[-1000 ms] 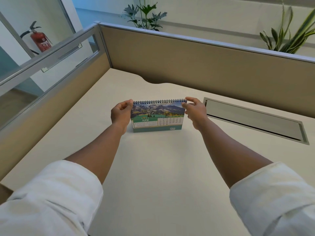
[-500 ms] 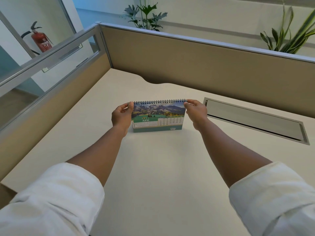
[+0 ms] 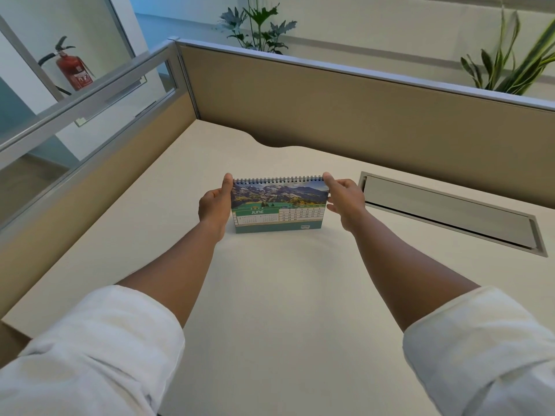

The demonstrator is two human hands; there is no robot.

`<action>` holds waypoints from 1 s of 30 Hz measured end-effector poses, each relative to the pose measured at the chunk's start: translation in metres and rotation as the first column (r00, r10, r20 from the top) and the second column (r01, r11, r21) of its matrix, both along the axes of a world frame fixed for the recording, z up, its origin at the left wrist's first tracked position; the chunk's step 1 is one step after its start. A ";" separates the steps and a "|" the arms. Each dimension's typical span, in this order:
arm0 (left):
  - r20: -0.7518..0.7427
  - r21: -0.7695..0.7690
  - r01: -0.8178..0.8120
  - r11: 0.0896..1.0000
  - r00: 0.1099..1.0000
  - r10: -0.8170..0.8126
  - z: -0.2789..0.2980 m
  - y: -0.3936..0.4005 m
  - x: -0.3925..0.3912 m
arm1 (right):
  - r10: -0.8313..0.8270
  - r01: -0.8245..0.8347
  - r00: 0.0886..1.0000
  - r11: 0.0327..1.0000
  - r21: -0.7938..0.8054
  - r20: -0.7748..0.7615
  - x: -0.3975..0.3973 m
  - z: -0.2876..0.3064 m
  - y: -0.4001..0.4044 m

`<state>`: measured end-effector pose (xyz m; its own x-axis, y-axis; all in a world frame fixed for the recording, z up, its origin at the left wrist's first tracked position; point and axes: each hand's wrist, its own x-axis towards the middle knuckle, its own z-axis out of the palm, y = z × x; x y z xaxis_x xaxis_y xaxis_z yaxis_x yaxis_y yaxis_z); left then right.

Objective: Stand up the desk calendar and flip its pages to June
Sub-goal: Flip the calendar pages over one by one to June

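From my head camera, looking down: both my arms reach forward over a pale worktop (image 3: 270,310), white sleeves rolled up past the forearms. Between my two hands stands the desk calendar (image 3: 278,205), upright on its base on the worktop, its spiral binding along the top edge. The page facing me shows a mountain landscape above a green band reading JUNE, with a date grid to the right of that word. My left hand (image 3: 213,202) grips the calendar's left edge, thumb up against the top corner by the binding. My right hand (image 3: 345,199) grips the right edge the same way, thumb at the top corner and fingers curled behind. Just beyond my right hand, a long grey cable flap (image 3: 447,213) is set into the worktop. Tan partition panels (image 3: 345,115) close off the worktop beyond and to the left of my hands. A red fire extinguisher (image 3: 73,69) hangs on the wall far off past my left hand.
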<state>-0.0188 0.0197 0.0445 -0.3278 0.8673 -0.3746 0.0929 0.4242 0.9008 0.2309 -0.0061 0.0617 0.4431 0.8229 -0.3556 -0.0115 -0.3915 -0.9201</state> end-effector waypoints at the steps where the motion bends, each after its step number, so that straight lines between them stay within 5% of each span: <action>1: 0.000 -0.003 0.000 1.000 1.000 0.000 0.000 0.001 0.000 | 0.004 -0.004 1.000 1.000 -0.005 0.004 0.000 0.000 0.001; 30: 0.069 -0.025 -0.072 0.997 0.995 0.074 0.015 -0.002 0.013 | -0.025 0.025 1.000 0.999 -0.021 0.017 -0.009 0.003 0.007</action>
